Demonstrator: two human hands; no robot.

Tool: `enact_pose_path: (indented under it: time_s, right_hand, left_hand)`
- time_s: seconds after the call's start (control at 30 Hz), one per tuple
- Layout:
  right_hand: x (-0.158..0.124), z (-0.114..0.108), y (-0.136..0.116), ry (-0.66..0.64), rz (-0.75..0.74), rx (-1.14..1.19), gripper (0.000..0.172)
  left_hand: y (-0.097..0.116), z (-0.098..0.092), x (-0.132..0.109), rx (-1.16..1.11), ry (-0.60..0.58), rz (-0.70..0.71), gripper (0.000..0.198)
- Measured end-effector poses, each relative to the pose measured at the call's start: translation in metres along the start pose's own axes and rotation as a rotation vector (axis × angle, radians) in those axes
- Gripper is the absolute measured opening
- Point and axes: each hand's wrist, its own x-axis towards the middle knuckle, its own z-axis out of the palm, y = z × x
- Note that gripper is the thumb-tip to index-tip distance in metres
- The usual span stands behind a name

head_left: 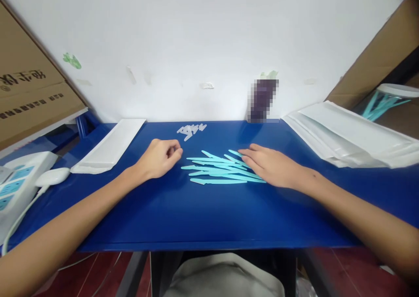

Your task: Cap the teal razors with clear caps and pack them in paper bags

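Several slim turquoise eyebrow razors (218,182) lie in a loose, overlapping pile on the blue table (203,218), mostly pointing left to right. My right hand (270,164) rests over the pile's right end, its fingers stretched out and touching the razors there; their right tips are hidden under it. Left of the pile is my left hand (162,157), curled into a loose fist with thumb and index finger close together. Nothing sticks out of it, and it is apart from the razors. Beyond the pile lie several small whitish translucent pieces (190,131), possibly blade covers.
A flat white packet (111,146) lies at left, near a power strip (22,179) with a plugged-in white charger (52,177). At right are stacked white padded envelopes (353,135) and a clear tub (389,100) of turquoise razors. Cardboard boxes (32,83) flank the table; a white wall stands behind.
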Motion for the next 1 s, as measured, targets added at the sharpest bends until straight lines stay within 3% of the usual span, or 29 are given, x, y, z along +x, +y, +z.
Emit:
enact_pose_path:
  time_s: [0.13, 0.27, 0.4, 0.57, 0.67, 0.87, 1.0]
  right_hand:
    - [0.012, -0.013, 0.005, -0.116, -0.127, 0.128, 0.049]
    - [0.015, -0.015, 0.019, -0.158, -0.157, 0.21, 0.043]
    - [0.032, 0.002, 0.023, -0.074, -0.147, 0.225, 0.05]
    - [0.05, 0.012, 0.007, -0.01, -0.235, 0.272, 0.056]
    - [0.042, 0.011, 0.0, 0.039, -0.265, 0.355, 0.055]
    - [0.016, 0.018, -0.007, 0.132, -0.362, 0.222, 0.038]
    - [0.014, 0.023, -0.01, 0.269, -0.492, 0.173, 0.032]
  left_hand:
    - [-0.002, 0.012, 0.018, 0.09, 0.044, 0.163, 0.042]
    - [-0.015, 0.026, 0.023, -0.065, 0.118, 0.097, 0.043]
    - [-0.023, 0.03, 0.023, -0.101, 0.115, 0.117, 0.025]
    - [-0.023, 0.03, 0.022, -0.072, 0.093, 0.129, 0.026]
    - [-0.022, 0.03, 0.021, -0.034, 0.108, 0.138, 0.027]
    - [-0.024, 0.032, 0.021, 0.039, 0.089, 0.146, 0.033]
    - [-0.025, 0.033, 0.02, 0.056, 0.052, 0.17, 0.035]
